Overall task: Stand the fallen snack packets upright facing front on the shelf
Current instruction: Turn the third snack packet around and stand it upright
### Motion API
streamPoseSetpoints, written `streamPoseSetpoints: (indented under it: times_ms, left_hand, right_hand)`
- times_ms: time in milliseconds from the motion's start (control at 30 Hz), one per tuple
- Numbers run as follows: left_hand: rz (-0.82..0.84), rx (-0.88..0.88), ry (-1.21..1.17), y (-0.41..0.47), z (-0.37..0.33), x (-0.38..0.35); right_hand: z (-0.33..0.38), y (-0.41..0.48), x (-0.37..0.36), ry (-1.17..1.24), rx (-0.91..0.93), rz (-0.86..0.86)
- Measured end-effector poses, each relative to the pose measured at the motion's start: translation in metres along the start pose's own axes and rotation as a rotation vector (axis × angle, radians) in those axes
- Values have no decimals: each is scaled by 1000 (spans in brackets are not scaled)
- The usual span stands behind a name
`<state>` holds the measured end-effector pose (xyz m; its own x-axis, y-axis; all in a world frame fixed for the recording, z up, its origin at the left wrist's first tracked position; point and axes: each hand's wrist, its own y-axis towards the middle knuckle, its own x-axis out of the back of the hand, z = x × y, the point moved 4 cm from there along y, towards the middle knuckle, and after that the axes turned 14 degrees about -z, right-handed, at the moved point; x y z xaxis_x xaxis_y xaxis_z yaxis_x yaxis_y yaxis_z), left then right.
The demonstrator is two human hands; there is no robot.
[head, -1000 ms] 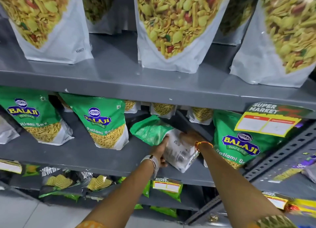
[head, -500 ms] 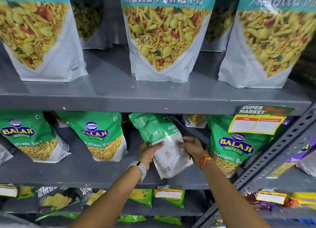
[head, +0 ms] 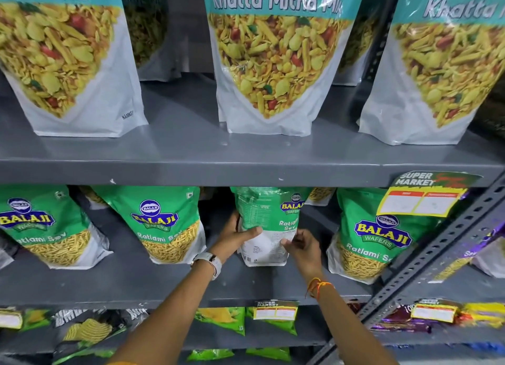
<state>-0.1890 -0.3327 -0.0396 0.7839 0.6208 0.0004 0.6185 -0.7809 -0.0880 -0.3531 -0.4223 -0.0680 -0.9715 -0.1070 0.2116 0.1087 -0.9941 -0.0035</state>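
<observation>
Raised from its earlier tilt, the packet (head: 266,225) now stands nearly upright on the middle shelf (head: 136,282), its back panel of printed text turned outward. Left fingers (head: 250,232) curl around the packet's left edge, thumb pressed across the white lower panel; the left hand (head: 235,239) wears a watch (head: 211,262) at the wrist. Right fingers (head: 289,241) pinch the packet's lower right edge, the right hand (head: 302,248) carrying orange threads (head: 317,285) at the wrist. Green Ratlami Sev packets stand to the left (head: 164,225) and right (head: 379,233), facing front. On the shelf above, Khatta Mitha Mix bags (head: 269,64) stand in a row. A price tag (head: 420,198) hangs at the right.
</observation>
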Motion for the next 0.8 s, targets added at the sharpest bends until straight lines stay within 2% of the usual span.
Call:
streamPoseSetpoints:
  times_ms: [100, 233, 300, 367, 433, 633, 733, 800]
  left_hand:
    - [0, 13, -23, 3, 2, 1]
    - [-101, 3, -73, 3, 5, 1]
    - [-171, 1, -104, 2, 11, 1]
    - [-212, -11, -109, -2, 14, 0]
    - [-226, -24, -100, -8, 17, 1]
    - [-118, -77, -17, -39, 17, 0]
    - [-239, -62, 30, -39, 21, 8]
    - [-362, -34, 23, -29, 24, 20]
  right_hand:
    - [0, -7, 0, -15, 34, -2]
    - [5, -25, -3, -18, 140, -202]
    - [6, -45, -13, -6, 209, -235]
    - [7, -60, -25, -47, 261, -181]
    - [8, -62, -31, -67, 222, -100]
    - [7, -47, -37, -64, 218, 87]
    - [11, -37, -36, -19, 192, 177]
    - [14, -30, -33, 20, 166, 305]
